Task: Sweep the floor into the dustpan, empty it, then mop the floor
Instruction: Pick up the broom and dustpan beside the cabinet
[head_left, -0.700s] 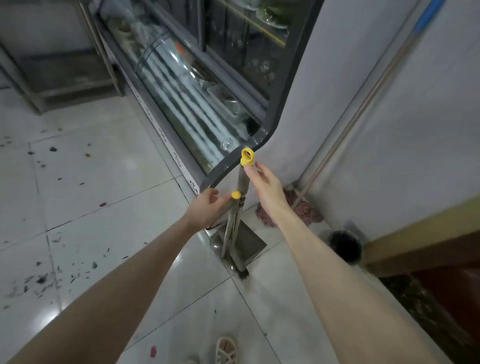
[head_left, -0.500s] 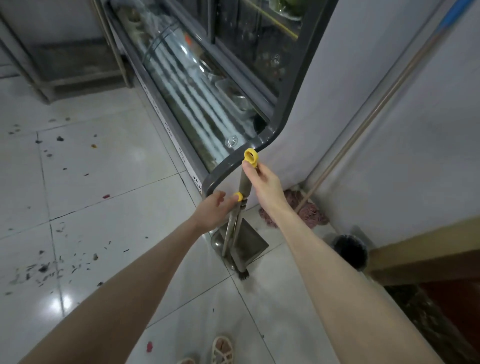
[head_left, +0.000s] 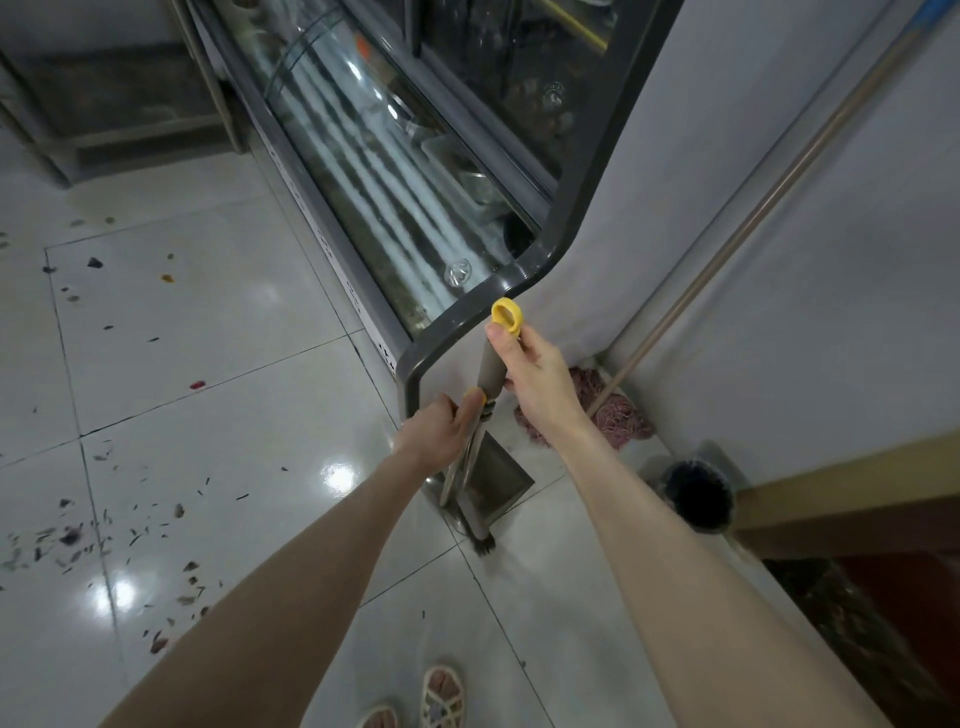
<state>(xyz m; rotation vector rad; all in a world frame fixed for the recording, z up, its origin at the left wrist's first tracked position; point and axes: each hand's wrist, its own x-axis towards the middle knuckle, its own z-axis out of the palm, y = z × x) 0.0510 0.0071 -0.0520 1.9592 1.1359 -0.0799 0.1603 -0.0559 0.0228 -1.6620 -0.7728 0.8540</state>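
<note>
1. The left hand (head_left: 441, 431) had closed its fingers round the short dustpan handle (head_left: 464, 462), which it was only reaching for earlier
2. The right hand (head_left: 540, 379) kept its curled grip on the broom handle (head_left: 493, 364) (yellow loop on top)
3. The dustpan (head_left: 498, 483) stood against the cabinet (head_left: 415, 364); sweeping could likely begin, with the litter (head_left: 67, 535) lying well apart
</note>
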